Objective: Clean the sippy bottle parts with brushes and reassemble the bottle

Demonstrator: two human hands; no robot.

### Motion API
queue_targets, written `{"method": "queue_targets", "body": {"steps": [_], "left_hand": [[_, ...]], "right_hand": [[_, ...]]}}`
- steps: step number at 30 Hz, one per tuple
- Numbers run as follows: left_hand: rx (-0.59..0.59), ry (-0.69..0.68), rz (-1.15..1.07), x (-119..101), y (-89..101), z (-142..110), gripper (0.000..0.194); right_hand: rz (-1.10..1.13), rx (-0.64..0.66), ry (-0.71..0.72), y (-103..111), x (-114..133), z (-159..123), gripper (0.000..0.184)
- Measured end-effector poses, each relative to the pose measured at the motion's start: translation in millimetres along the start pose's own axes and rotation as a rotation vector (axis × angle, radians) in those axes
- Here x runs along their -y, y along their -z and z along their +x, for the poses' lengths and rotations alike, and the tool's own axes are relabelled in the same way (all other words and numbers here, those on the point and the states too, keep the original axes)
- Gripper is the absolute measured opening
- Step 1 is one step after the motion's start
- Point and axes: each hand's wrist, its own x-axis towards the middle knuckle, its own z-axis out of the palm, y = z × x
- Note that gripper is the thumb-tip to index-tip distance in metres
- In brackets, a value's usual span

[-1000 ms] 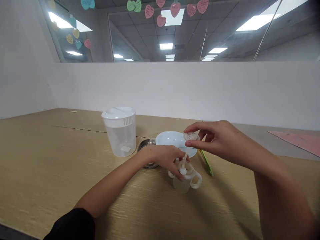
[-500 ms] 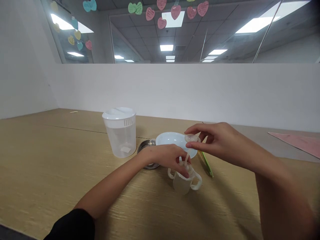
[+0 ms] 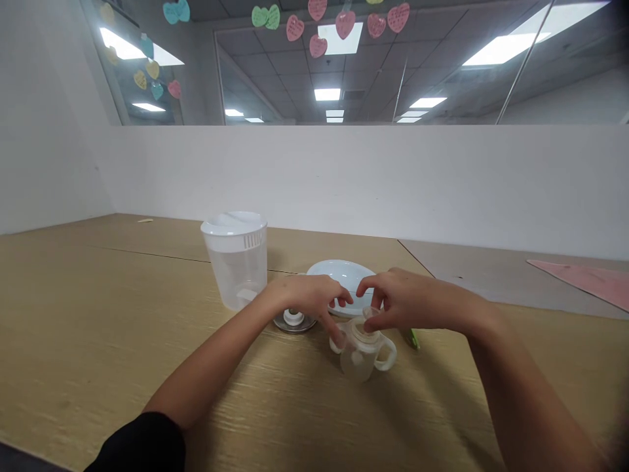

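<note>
A translucent two-handled cup (image 3: 358,359) stands upright on the table between my hands. My left hand (image 3: 314,296) is at its left side, fingers apart and loosely bent above the rim. Its thumb reaches down by the left handle and seems to touch the cup. With bent fingers and thumb, my right hand (image 3: 405,301) holds a small clear lid (image 3: 370,313), tilted low over the cup's opening. The straw is not clearly visible, and part of the lid is hidden by my right fingers.
Behind my hands lies a white plate (image 3: 339,267). A metal dish (image 3: 301,326) with a white ring-shaped part (image 3: 293,317) is beside my left wrist. A lidded clear bucket (image 3: 236,269) stands further left. The green tip (image 3: 413,339) of a thin object shows under my right hand.
My right hand has come down with the clear lid to the cup's top. My left hand has moved left off the cup's opening, its fingers spreading. The white part in the dish is now uncovered.
</note>
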Motion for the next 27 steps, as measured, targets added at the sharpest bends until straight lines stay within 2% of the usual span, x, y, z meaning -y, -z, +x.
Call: {"method": "queue_targets", "body": {"steps": [3, 6, 9, 12, 18, 23, 27], "left_hand": [[-0.068, 0.117, 0.072, 19.0, 5.9, -2.7, 0.088], [-0.154, 0.263, 0.186, 36.9, 11.0, -3.9, 0.088], [-0.063, 0.346, 0.242, 49.2, 11.9, -1.9, 0.071], [0.021, 0.384, 0.282, 57.7, 7.0, 5.1, 0.056], [0.003, 0.437, 0.287, 69.8, -6.3, 20.5, 0.038], [-0.062, 0.467, 0.303, 75.1, -11.0, 24.9, 0.027], [-0.229, 0.477, 0.358, 75.7, -15.5, 26.8, 0.040]], "right_hand": [[-0.020, 0.034, -0.019, -2.2, -1.5, 4.9, 0.042], [-0.035, 0.032, -0.025, -2.4, -2.2, 8.0, 0.042], [-0.036, 0.021, -0.029, -0.6, -3.4, 8.2, 0.043], [-0.046, 0.005, -0.027, 1.3, -4.7, 7.0, 0.042], [-0.028, -0.010, -0.031, 1.0, -5.4, 6.4, 0.039], [-0.031, -0.013, -0.027, 0.1, -5.3, 6.1, 0.038], [-0.018, -0.016, -0.026, 1.5, -4.4, 5.6, 0.040]]}}
